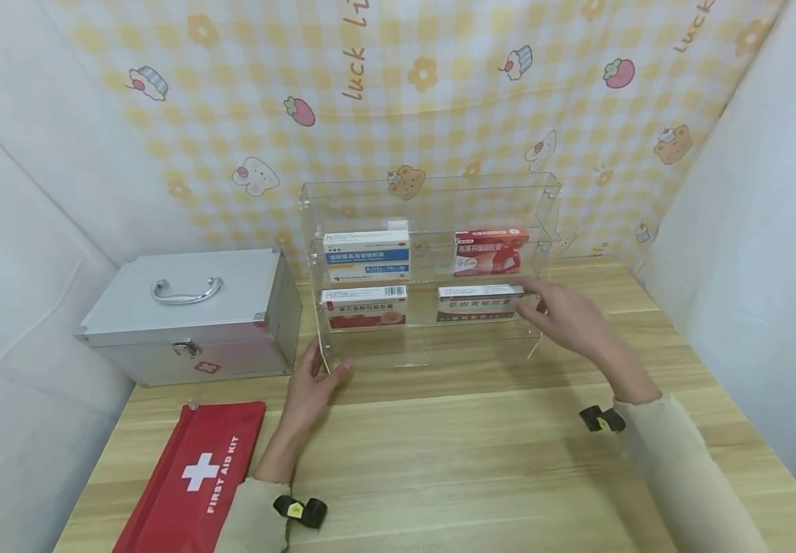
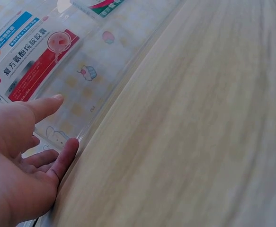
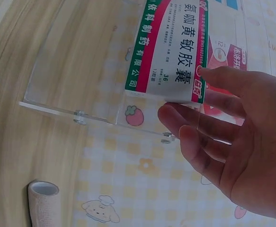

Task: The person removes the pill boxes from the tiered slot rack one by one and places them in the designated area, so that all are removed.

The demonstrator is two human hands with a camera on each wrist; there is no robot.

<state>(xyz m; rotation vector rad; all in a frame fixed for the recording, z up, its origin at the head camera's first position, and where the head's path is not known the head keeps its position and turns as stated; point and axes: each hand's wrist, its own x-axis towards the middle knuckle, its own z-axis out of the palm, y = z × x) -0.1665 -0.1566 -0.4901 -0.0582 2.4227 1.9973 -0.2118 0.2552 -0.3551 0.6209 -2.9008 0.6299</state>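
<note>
A clear acrylic display stand (image 1: pixel 432 353) holds medicine boxes on its tiers. At its lower left corner my left hand (image 1: pixel 311 388) grips the side panel, thumb in front and fingers on the outer side. My right hand (image 1: pixel 567 315) is at the right end of a white, green and red medicine box (image 3: pixel 171 52) on the lower tier. Its fingertips hold that box's upper corner and end. Left of it on the same tier sits a white and red medicine box (image 2: pixel 38 59). Above stand a blue and white box (image 1: pixel 368 257) and a red box (image 1: pixel 488 253).
A silver metal case (image 1: pixel 190 322) with a top handle stands left of the stand. In front of it lies a red first aid pouch (image 1: pixel 207 468), by my left forearm. The wooden table (image 1: pixel 453 468) meets a yellow checked cloth backdrop (image 1: pixel 439 115) behind the stand.
</note>
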